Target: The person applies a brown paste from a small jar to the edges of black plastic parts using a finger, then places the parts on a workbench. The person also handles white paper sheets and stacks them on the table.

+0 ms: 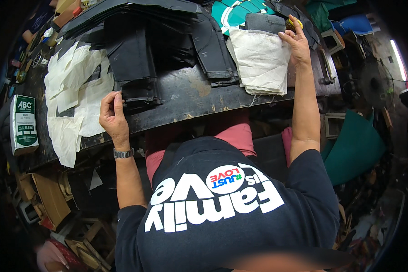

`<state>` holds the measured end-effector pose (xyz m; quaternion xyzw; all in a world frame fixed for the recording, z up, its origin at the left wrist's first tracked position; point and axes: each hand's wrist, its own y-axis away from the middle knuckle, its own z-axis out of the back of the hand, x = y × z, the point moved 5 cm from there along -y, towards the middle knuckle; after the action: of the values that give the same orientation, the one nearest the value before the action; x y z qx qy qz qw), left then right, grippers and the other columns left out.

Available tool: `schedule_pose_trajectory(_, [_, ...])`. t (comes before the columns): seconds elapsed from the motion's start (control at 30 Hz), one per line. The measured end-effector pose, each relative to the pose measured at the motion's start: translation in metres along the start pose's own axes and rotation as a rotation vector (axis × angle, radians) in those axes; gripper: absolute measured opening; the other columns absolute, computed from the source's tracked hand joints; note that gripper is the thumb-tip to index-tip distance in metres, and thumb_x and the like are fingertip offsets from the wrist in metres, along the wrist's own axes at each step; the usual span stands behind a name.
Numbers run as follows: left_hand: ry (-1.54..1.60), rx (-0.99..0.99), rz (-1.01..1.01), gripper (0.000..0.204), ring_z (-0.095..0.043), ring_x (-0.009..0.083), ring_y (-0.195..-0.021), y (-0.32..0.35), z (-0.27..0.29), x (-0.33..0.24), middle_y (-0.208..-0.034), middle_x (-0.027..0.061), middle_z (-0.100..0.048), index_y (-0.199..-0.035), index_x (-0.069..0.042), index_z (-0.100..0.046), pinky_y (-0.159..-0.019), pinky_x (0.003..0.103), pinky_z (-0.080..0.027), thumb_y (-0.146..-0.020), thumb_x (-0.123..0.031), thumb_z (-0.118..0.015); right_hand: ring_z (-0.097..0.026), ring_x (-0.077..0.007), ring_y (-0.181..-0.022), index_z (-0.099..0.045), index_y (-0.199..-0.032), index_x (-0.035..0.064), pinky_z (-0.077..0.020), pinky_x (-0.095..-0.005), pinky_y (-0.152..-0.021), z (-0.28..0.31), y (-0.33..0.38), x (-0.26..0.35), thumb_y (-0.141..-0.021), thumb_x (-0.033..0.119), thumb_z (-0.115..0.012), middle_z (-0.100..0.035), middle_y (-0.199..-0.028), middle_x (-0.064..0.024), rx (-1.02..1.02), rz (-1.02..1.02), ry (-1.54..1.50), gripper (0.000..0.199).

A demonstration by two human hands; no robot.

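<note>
My left hand (113, 117), a metal-banded watch (123, 153) on its wrist, is at the table's front edge. Its fingers are curled and pressed near the thumb, beside the lower corner of a stack of black cut pieces (130, 59); whatever they pinch is hidden. Off-white cloth pieces (86, 109) lie just left of it. My right hand (298, 41) is at the far right, fingers apart. Its thumb touches the top of a white cloth stack (262, 59), near a dark grey piece (265, 22). By its raised index finger sits a yellow-rimmed round object (296, 23).
More black cut pieces (213, 50) are stacked mid-table on the worn dark tabletop (186, 93). A green-and-white tin (24, 124) stands at the left. Green sheet material (358, 147) hangs at the right, below a fan (374, 84). Wooden scraps (52, 199) lie lower left.
</note>
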<state>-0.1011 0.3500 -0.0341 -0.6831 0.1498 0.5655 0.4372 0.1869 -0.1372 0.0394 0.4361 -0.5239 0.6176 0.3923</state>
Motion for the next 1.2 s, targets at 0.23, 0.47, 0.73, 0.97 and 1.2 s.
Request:
schedule_pose_trajectory(0.23, [0.036,-0.009,0.019,0.010,-0.060,0.0077,-0.084,0.000,0.001,0.004,-0.103,0.0033,-0.068,-0.107,0.001,-0.069,-0.079,0.022,-0.050,-0.098,-0.003,-0.065,-0.066,-0.0152,-0.080,-0.043,-0.152,0.0091,-0.0536,-0.0288,-0.078,-0.009,0.006,0.001,-0.081,0.005,-0.078,-0.068,-0.091,-0.0061,-0.207,0.087,0.606,0.079])
schedule_pose_trajectory(0.47, [0.029,-0.018,0.035,0.010,-0.060,0.0082,-0.085,-0.001,0.000,0.003,-0.103,0.0032,-0.068,-0.107,0.001,-0.069,-0.079,0.022,-0.051,-0.098,-0.003,-0.065,-0.051,-0.0351,-0.126,-0.039,-0.154,0.0132,-0.0399,-0.0463,-0.107,-0.059,0.044,0.042,-0.084,0.017,-0.076,-0.055,-0.136,-0.0177,-0.318,0.599,1.195,0.079])
schedule_pose_trajectory(0.73, [-0.031,-0.031,0.032,0.011,-0.065,0.0110,-0.089,0.000,0.001,0.003,-0.101,0.0051,-0.070,-0.105,-0.001,-0.071,-0.078,0.025,-0.055,-0.099,-0.007,-0.064,-0.019,-0.0388,-0.153,-0.023,-0.161,0.0155,-0.0110,-0.0617,-0.120,-0.105,0.068,-0.022,-0.094,0.045,-0.064,-0.030,-0.163,-0.0149,0.016,0.395,1.153,0.084])
schedule_pose_trajectory(0.97, [0.083,-0.078,0.149,0.007,-0.062,0.0070,-0.082,-0.002,0.006,-0.015,-0.096,0.0014,-0.068,-0.101,-0.002,-0.070,-0.076,0.022,-0.050,-0.095,-0.006,-0.069,-0.019,-0.0349,-0.154,-0.021,-0.162,0.0164,-0.0111,-0.0603,-0.121,-0.098,0.066,-0.028,-0.096,0.048,-0.062,-0.026,-0.165,-0.0142,0.001,0.381,1.233,0.084])
schedule_pose_trajectory(1.2, [0.654,0.645,0.054,0.040,-0.063,0.0227,-0.104,0.023,-0.044,-0.165,-0.117,0.0172,-0.065,-0.109,0.001,-0.072,-0.097,0.036,-0.049,-0.099,-0.033,-0.053,-0.022,-0.0353,-0.153,-0.021,-0.162,0.0177,-0.0108,-0.0616,-0.120,-0.100,0.069,-0.023,-0.096,0.042,-0.065,-0.030,-0.163,-0.0154,0.012,0.456,1.137,0.083])
